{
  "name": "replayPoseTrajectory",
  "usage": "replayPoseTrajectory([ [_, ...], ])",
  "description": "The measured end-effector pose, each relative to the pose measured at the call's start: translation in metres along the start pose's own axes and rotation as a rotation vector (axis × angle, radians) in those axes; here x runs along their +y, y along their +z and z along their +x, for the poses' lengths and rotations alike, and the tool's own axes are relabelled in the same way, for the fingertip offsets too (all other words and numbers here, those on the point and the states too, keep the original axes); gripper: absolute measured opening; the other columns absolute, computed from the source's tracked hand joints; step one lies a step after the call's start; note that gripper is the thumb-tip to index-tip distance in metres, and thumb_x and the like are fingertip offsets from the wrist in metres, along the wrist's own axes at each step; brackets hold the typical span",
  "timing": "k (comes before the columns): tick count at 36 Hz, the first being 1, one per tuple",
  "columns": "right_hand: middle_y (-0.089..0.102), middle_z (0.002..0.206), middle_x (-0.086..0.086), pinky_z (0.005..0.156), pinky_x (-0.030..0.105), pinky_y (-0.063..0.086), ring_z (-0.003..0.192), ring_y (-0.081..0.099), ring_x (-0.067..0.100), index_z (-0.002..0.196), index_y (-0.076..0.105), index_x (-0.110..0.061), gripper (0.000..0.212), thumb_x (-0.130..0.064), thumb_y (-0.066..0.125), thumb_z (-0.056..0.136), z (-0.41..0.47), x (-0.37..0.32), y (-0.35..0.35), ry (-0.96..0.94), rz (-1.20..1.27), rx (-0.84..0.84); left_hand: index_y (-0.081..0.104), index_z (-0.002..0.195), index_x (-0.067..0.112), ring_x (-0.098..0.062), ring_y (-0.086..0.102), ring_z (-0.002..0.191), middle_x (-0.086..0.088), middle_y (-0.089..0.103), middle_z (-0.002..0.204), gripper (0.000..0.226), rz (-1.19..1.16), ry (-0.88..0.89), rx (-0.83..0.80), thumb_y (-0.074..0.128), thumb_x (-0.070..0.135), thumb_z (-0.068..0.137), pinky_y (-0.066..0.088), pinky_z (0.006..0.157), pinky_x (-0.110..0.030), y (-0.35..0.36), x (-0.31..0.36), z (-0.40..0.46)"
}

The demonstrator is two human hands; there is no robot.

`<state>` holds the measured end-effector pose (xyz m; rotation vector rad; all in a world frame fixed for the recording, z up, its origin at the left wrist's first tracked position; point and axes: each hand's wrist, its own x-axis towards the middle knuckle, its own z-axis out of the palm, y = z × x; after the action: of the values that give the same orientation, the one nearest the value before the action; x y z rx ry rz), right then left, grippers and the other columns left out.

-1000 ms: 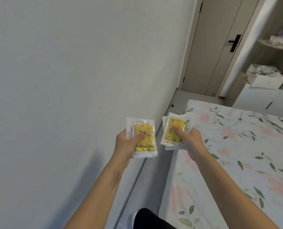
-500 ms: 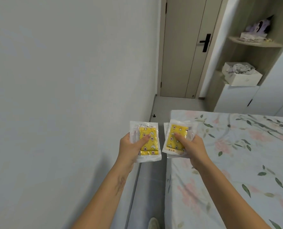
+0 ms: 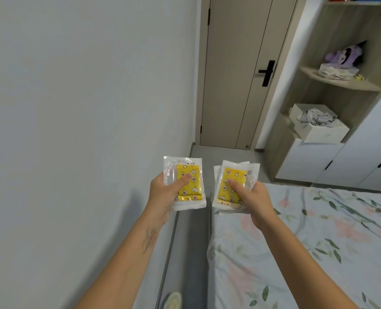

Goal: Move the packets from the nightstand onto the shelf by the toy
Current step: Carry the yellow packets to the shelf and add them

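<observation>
Packets (image 3: pixel 186 182) pinched in my left hand (image 3: pixel 163 192), second stack (image 3: pixel 234 186) in right hand (image 3: pixel 253 198) — centre frame. View's swung: toy (image 3: pixel 345 55) shelf (image 3: pixel 341 82) now upper right — carry on.

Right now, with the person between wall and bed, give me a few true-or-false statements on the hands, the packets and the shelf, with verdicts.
1. Each hand holds packets with a yellow patterned insert. True: left hand grips the left packets, right hand grips the right packets.
2. The purple plush toy lies on the bed. False: it sits on the shelf.
3. The door ahead is shut. True.
4. The right hand holds a single packet. False: several overlapping edges show.
5. The white box is empty. False: crumpled cloth lies inside.
</observation>
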<state>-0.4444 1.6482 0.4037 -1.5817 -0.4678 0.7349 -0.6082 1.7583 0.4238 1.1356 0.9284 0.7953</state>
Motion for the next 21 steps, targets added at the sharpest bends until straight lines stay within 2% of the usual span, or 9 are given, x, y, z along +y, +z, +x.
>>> replayPoseTrajectory([
  [4, 0.071, 0.092, -0.002, 0.073, 0.035, 0.057, 0.085, 0.069, 0.016, 0.093, 0.065, -0.024, 0.012, -0.026, 0.07, 0.084, 0.073, -0.01, 0.008, -0.006, -0.025, 0.011, 0.061, 0.086, 0.029, -0.004, 0.069, 0.057, 0.009, 0.069, 0.079, 0.016, 0.011, 0.004, -0.017, 0.072, 0.018, 0.082, 0.051, 0.045, -0.018, 0.021, 0.011, 0.074],
  [10, 0.072, 0.091, -0.001, 0.072, 0.034, 0.057, 0.084, 0.069, 0.016, 0.092, 0.066, -0.022, 0.01, -0.021, 0.071, 0.084, 0.201, -0.025, 0.027, -0.022, 0.002, 0.008, 0.062, 0.087, 0.029, -0.003, 0.07, 0.058, 0.01, 0.07, 0.078, 0.016, -0.012, 0.013, -0.031, 0.073, 0.018, 0.082, 0.052, 0.047, -0.019, 0.057, 0.022, 0.198],
  [14, 0.072, 0.096, 0.002, 0.075, 0.036, 0.057, 0.088, 0.07, 0.02, 0.1, 0.066, -0.018, 0.018, -0.023, 0.071, 0.083, 0.291, -0.03, 0.04, 0.016, 0.032, 0.06, 0.065, 0.089, 0.028, -0.009, 0.072, 0.065, 0.01, 0.073, 0.077, 0.016, -0.005, -0.009, -0.032, 0.074, 0.018, 0.081, 0.055, 0.052, -0.023, 0.076, 0.03, 0.283],
  [16, 0.072, 0.094, 0.001, 0.073, 0.033, 0.057, 0.086, 0.069, 0.018, 0.094, 0.065, -0.021, 0.012, -0.024, 0.07, 0.084, 0.333, -0.034, 0.044, 0.044, 0.068, 0.074, 0.066, 0.091, 0.026, -0.011, 0.073, 0.067, 0.008, 0.074, 0.078, 0.016, 0.0, -0.03, -0.028, 0.074, 0.018, 0.081, 0.056, 0.054, -0.026, 0.086, 0.037, 0.325],
  [18, 0.07, 0.089, -0.003, 0.063, 0.027, 0.054, 0.081, 0.068, 0.013, 0.091, 0.063, -0.023, 0.009, -0.024, 0.069, 0.085, 0.372, -0.043, 0.047, 0.06, 0.073, 0.077, 0.066, 0.092, 0.025, -0.012, 0.073, 0.068, 0.006, 0.074, 0.08, 0.016, 0.011, -0.046, -0.027, 0.074, 0.018, 0.081, 0.056, 0.054, -0.026, 0.097, 0.044, 0.365],
  [21, 0.07, 0.089, -0.003, 0.061, 0.026, 0.055, 0.079, 0.069, 0.012, 0.099, 0.064, -0.018, 0.016, -0.024, 0.069, 0.085, 0.427, -0.058, 0.048, 0.069, 0.071, 0.084, 0.066, 0.094, 0.024, -0.018, 0.073, 0.076, 0.0, 0.074, 0.089, 0.017, 0.035, -0.058, -0.031, 0.074, 0.018, 0.08, 0.058, 0.06, -0.029, 0.116, 0.056, 0.42],
])
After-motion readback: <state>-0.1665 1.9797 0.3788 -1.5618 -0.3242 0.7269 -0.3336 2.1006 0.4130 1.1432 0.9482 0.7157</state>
